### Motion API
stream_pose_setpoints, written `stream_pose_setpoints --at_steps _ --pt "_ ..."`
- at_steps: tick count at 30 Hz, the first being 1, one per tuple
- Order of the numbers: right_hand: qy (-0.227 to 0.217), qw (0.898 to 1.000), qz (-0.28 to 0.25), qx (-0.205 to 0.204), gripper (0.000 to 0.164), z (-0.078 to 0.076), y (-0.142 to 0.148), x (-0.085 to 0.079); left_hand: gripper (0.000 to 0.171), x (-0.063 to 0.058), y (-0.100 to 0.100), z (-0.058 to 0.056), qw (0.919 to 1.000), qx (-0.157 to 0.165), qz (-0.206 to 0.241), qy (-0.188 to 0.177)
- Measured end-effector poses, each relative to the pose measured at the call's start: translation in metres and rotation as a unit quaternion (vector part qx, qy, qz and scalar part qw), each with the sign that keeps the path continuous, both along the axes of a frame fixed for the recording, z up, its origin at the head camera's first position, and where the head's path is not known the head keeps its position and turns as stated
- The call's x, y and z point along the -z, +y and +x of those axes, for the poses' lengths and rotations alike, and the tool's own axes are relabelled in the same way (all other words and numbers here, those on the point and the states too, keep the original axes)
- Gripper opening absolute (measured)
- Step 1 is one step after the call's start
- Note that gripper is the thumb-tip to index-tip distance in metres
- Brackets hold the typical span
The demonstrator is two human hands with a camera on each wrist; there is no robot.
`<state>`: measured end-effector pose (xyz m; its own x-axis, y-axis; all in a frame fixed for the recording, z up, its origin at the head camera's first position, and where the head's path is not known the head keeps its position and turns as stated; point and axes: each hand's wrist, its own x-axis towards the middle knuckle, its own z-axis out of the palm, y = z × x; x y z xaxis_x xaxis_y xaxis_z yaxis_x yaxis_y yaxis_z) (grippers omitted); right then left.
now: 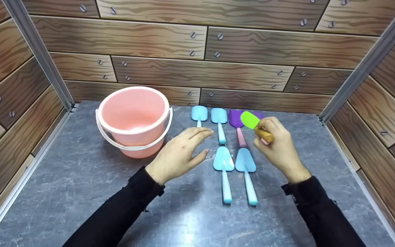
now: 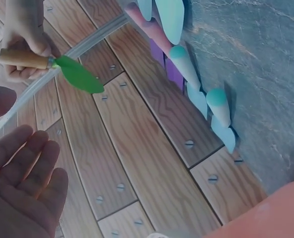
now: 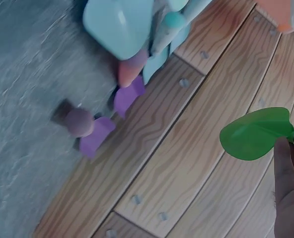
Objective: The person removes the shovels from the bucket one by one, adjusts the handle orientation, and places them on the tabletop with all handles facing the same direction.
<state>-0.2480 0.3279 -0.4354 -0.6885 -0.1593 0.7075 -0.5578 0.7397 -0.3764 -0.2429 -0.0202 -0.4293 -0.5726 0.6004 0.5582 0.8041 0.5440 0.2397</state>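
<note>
My right hand (image 1: pixel 279 149) grips the wooden handle of a small green trowel (image 1: pixel 249 119), raised above the table with the blade pointing left. The left wrist view shows that green blade (image 2: pixel 80 77) against the plank wall. My left hand (image 1: pixel 181 154) holds nothing; its fingers extend over the handle of a light blue shovel (image 1: pixel 199 113). Beside that lies another blue shovel (image 1: pixel 219 115), then a purple shovel (image 1: pixel 236 118) with a pink handle. A second purple shovel (image 3: pixel 96 136), partly hidden by my right hand in the head view, shows in the right wrist view.
A pink bucket (image 1: pixel 142 142) with a white handle stands left of my left hand. Two blue trowels, a left one (image 1: pixel 223 159) and a right one (image 1: pixel 245 161), lie in front of the shovels. Wood-patterned walls (image 1: pixel 163 41) enclose the grey tabletop (image 1: pixel 81 192).
</note>
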Motion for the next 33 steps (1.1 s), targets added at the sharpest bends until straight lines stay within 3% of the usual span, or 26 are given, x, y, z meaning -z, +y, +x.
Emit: stream_pose_setpoints --at_steps 11,17,26,33 --pt "-0.038 0.997 -0.04 0.047 0.029 -0.021 0.037 0.01 0.057 0.012 0.007 -0.006 0.9994 -0.016 -0.02 -0.022" --pt "-0.077 0.993 -0.059 0.073 0.03 -0.032 0.055 0.018 0.064 0.022 0.008 -0.008 0.998 -0.022 -0.058 -0.014" --pt "-0.104 0.988 -0.058 0.096 0.028 -0.048 0.079 0.022 0.07 0.029 0.01 -0.006 0.9929 -0.006 -0.107 -0.051" --pt "-0.129 0.985 -0.045 0.105 0.03 -0.06 0.095 0.028 0.071 0.031 0.011 -0.005 0.9917 0.006 -0.105 -0.073"
